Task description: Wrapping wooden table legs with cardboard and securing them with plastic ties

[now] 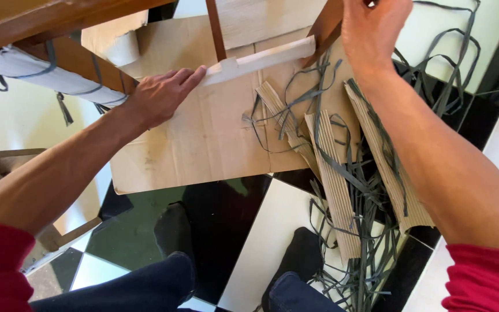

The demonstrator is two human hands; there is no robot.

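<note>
— What lies nearest?
— Ribbed cardboard strips (336, 190) and dark straps (371, 231) on glossy tiles (261, 231).
— And the hands?
— Left hand (160, 95), fingers flat, presses a white wrapped rail (261, 59); right hand (373, 29) grips a wooden leg (326, 26) beyond.

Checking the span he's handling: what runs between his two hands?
In the head view, a pale paper-wrapped wooden rail spans from left hand towards right hand.

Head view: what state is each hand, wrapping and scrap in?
Left hand: flat, fingertips on white-wrapped rail.
Right hand: raised at wooden leg, grip unclear.
White-wrapped rail: still covered.
Corrugated strips: torn off, lying loose.
Grey straps: cut, tangled.
Cardboard sheet: flat on floor.
</note>
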